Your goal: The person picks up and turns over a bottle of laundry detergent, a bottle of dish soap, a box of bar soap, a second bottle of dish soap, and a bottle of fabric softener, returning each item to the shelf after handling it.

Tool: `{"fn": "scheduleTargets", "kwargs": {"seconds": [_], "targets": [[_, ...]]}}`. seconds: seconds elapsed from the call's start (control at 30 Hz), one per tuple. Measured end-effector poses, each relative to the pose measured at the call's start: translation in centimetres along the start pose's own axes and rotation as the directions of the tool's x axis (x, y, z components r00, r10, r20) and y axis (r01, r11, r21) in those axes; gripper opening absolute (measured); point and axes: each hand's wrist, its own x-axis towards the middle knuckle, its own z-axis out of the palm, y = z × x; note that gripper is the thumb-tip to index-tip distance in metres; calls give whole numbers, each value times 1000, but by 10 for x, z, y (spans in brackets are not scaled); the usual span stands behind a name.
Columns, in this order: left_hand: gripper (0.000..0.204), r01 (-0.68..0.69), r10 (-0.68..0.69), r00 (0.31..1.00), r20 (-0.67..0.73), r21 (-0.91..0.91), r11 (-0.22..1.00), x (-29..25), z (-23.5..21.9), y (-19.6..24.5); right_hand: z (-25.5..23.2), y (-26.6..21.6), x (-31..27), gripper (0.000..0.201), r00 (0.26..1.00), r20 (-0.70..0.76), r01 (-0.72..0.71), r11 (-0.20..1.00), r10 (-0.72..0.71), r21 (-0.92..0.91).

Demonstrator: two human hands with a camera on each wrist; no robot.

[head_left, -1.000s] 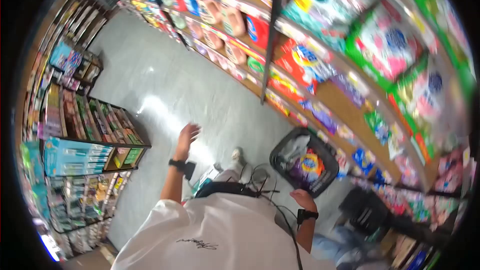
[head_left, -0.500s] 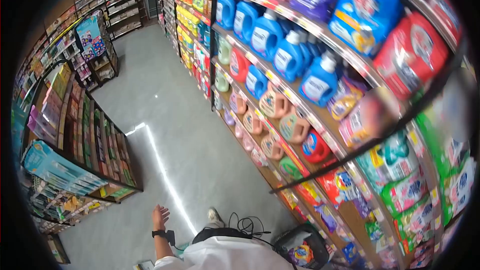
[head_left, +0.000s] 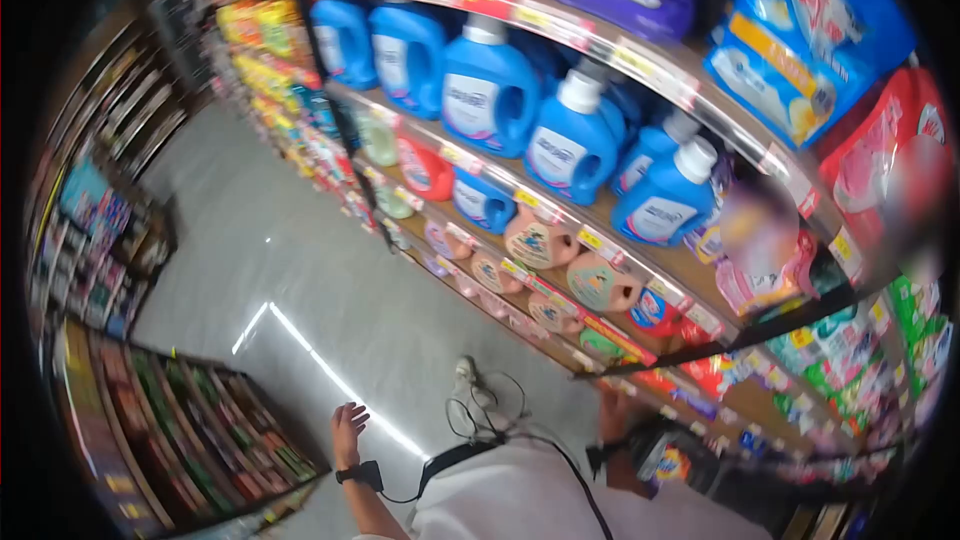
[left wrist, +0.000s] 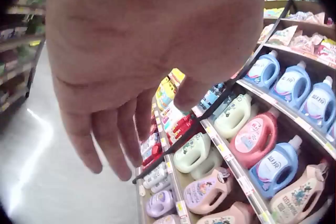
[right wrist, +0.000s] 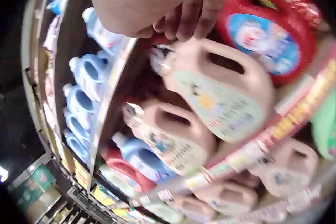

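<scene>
My left hand (head_left: pixel 348 435) hangs over the aisle floor with its fingers loosely extended and nothing in them. In the left wrist view that hand (left wrist: pixel 152 45) overlaps the shelves of detergent bottles. My right hand (head_left: pixel 615 412) reaches low beside the shelf. In the right wrist view its loosely bent fingers (right wrist: pixel 191 19) overlap the cap end of a peach detergent bottle (right wrist: pixel 226 87), with nothing visible in their grasp. A red detergent jug (right wrist: pixel 265 35) stands beside that bottle, and another peach bottle (right wrist: pixel 170 134) is on its other side.
Blue detergent bottles (head_left: pixel 485 95) fill the shelf above. A black basket (head_left: pixel 708 462) with an orange-labelled pack stands close by my right forearm. A low display rack (head_left: pixel 190 430) borders the aisle floor (head_left: pixel 290 270) on the left. Looped black cable (head_left: pixel 480 405) hangs at my waist.
The view has swung toward the shelves, and the blue bottles now appear closer. My right hand, out of view half a second ago, is now beside the lower shelf. The left hand stays loose.
</scene>
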Motion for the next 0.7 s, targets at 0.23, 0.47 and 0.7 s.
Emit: {"fn": "scheduleTargets", "kwargs": {"seconds": [0.23,0.47,0.7], "targets": [[54,47,-60,998,37,276,960,117,-15,57,-4,-272,210,51,683,-639,424,904,-354,-48],[53,96,-131,986,103,289,953,233,20,123,5,-359,300,98,691,-719,22,996,-74,-82],[49,-96,-111,916,384,480,872,339,89,202,16,-378,316,94,647,-761,105,984,41,142]]}}
